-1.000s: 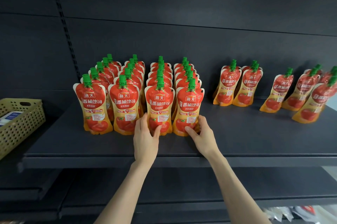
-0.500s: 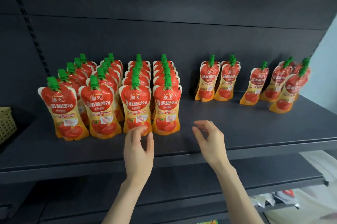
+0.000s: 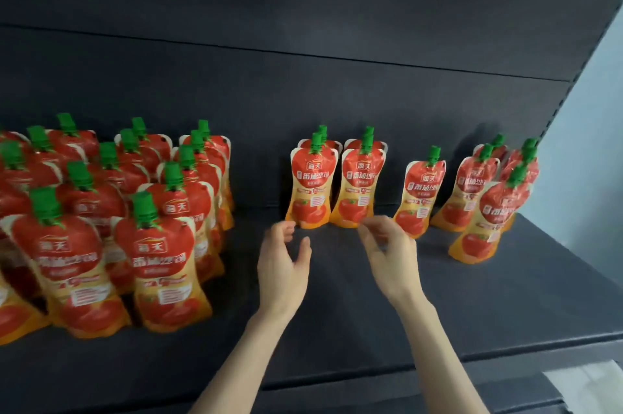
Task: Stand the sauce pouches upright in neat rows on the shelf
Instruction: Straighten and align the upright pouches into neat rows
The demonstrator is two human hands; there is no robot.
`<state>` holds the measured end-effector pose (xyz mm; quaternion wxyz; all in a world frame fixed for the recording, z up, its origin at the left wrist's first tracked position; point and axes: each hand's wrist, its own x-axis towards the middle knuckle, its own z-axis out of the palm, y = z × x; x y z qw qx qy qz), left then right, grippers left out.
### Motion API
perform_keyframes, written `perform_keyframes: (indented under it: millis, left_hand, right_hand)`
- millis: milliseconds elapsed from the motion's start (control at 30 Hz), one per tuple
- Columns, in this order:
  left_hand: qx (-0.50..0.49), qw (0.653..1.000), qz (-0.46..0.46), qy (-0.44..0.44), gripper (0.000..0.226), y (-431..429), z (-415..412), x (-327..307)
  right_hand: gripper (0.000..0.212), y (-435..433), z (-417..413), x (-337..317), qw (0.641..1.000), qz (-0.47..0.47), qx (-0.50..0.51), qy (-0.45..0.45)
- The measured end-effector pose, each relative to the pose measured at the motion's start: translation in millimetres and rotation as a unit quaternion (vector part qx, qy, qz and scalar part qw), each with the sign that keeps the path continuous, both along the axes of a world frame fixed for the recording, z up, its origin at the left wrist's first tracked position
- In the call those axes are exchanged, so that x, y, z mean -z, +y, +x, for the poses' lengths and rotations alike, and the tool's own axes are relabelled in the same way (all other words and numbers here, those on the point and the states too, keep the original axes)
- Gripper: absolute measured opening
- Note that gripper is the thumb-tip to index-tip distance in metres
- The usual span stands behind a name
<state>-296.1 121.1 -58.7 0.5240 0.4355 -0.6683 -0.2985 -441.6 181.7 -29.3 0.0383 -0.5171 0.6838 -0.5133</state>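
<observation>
The left hand (image 3: 283,265) and right hand (image 3: 392,255) are leaving the finished rows (image 3: 161,245) on the left of the shelf (image 3: 337,346), both empty and loosely open. They are closing in on the middle pouches (image 3: 312,191), probably to straighten those next.

A matt dark grey back panel (image 3: 303,2) fills the far side of the scene, running from the left edge to the upper right. A thin horizontal seam (image 3: 303,53) crosses it, sloping slightly down towards the right. Just beside the panel's slanted right edge stands a plain pale blue-grey wall (image 3: 593,184). At the near right corner lies a blurred white sheet-like object (image 3: 588,388), too indistinct to identify. A dark grey lower tier (image 3: 337,401) spans the near edge.
</observation>
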Motion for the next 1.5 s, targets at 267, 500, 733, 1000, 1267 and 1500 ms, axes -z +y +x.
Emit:
perform_keyframes:
  millis: [267,500,733,1000,1267,1500]
  left_hand:
    - [-0.081,0.992,0.097,0.003,0.079,-60.4,-65.0,-3.0]
    - [-0.059,0.99,0.125,0.039,0.062,-87.4,-73.6,1.4]
    - [-0.034,0.99,0.131,0.041,0.047,-100.6,-55.9,9.8]
    - [-0.045,0.991,0.112,0.06,0.055,-108.5,-25.0,7.8]
    - [-0.07,0.994,0.072,0.053,0.061,-108.6,-15.4,12.2]
    - [-0.086,0.992,0.059,0.077,0.055,-113.9,-14.8,6.5]
  right_hand:
    - [0.05,-62.0,-61.2,5.4,0.999,0.003,-0.045,-0.025]
    - [0.072,-88.5,-67.4,13.0,0.992,-0.012,-0.071,-0.1]
    - [0.048,-103.1,-68.3,13.3,0.983,0.032,-0.064,-0.169]
    - [0.043,-111.7,-46.7,15.5,0.973,0.027,-0.133,-0.185]
    - [0.039,-115.4,-34.0,25.6,0.97,0.032,-0.133,-0.203]
    - [0.037,-124.8,-27.7,25.9,0.97,0.026,-0.139,-0.199]
